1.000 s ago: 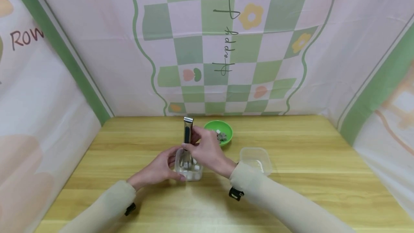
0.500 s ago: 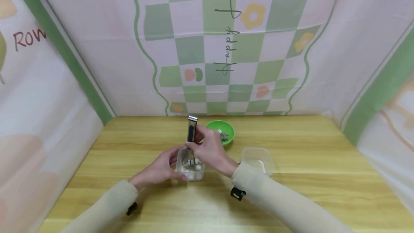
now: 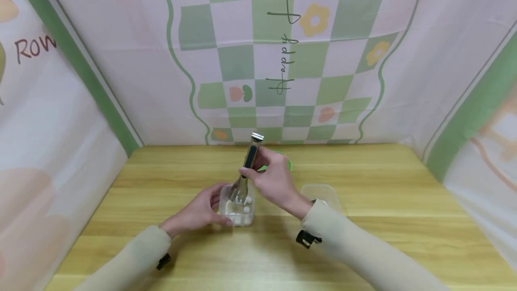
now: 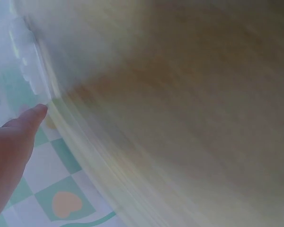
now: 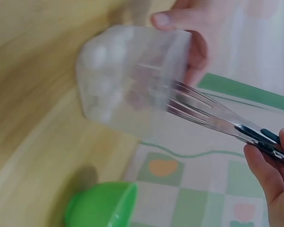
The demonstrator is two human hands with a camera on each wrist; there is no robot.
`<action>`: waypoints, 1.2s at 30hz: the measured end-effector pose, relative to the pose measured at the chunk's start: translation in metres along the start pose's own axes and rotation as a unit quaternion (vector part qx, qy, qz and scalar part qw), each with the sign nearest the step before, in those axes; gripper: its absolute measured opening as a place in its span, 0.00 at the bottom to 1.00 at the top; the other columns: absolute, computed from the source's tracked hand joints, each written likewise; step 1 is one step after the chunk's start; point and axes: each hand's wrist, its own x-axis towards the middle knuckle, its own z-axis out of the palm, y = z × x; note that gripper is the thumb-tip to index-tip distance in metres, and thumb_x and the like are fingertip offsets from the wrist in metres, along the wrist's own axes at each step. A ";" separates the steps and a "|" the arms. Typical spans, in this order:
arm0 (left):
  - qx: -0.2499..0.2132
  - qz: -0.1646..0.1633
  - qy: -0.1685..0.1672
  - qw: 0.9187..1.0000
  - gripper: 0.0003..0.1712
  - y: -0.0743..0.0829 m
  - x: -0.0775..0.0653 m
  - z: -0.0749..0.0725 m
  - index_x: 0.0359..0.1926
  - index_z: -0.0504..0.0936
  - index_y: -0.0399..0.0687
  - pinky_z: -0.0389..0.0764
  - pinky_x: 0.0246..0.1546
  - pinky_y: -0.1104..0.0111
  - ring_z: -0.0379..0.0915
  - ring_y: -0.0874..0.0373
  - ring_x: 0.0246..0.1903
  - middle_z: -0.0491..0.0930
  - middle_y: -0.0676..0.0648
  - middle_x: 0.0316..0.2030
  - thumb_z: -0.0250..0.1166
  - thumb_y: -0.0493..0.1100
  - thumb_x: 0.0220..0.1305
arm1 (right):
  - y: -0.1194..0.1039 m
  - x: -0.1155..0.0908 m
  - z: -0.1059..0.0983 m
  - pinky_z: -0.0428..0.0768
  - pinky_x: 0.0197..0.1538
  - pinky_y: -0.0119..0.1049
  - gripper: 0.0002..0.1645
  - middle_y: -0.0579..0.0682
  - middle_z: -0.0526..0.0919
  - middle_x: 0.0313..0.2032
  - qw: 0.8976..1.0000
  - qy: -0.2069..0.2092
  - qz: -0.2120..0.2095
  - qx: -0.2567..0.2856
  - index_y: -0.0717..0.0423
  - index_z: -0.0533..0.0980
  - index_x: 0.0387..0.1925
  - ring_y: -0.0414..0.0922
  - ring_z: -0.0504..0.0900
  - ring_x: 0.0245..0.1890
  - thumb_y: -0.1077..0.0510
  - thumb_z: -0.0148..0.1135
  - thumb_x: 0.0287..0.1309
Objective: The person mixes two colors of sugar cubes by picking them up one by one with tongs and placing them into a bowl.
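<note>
My left hand holds a clear plastic container from its left side, thumb at the front and fingers behind. Several white cube-like pieces lie inside it. In my right hand is a pair of metal tongs with dark grips and fork-like ends, pinched between thumb and fingers. The tongs slant, their prongs at the container's mouth in the right wrist view. I cannot tell whether a piece is between the tips. Only the thumb side of my left hand shows in the left wrist view.
A green bowl stands behind the right hand, mostly hidden by it in the head view. Another clear container is to the right, partly behind the right sleeve. A patterned cloth hangs behind the wooden table.
The right hand has lifted the tongs and shifted them right, tilting the handle rightward; it now covers most of the green bowl. The left hand stays on the container.
</note>
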 end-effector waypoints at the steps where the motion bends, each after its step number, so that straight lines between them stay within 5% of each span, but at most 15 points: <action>1: -0.001 -0.001 0.000 1.000 0.60 0.000 0.000 0.000 0.79 0.57 0.35 0.67 0.74 0.52 0.66 0.40 0.72 0.69 0.37 0.72 0.82 0.31 0.50 | -0.002 0.001 -0.003 0.90 0.31 0.38 0.13 0.46 0.86 0.25 1.000 0.006 -0.006 0.001 0.59 0.81 0.33 0.42 0.85 0.25 0.70 0.80 0.52; 22: -0.006 0.001 0.004 1.000 0.58 0.000 0.000 0.001 0.78 0.57 0.30 0.69 0.73 0.52 0.64 0.36 0.72 0.67 0.34 0.73 0.82 0.30 0.52 | -0.005 0.033 -0.079 0.86 0.34 0.28 0.11 0.54 0.88 0.29 0.993 0.105 -0.007 -0.054 0.65 0.82 0.35 0.43 0.86 0.28 0.68 0.80 0.54; 36: -0.020 0.000 0.003 1.000 0.60 -0.002 0.000 0.000 0.78 0.57 0.31 0.70 0.72 0.55 0.64 0.37 0.72 0.67 0.34 0.73 0.83 0.31 0.50 | 0.024 0.045 -0.091 0.80 0.30 0.23 0.11 0.57 0.87 0.28 0.987 0.118 0.027 -0.109 0.65 0.82 0.34 0.43 0.83 0.27 0.66 0.79 0.56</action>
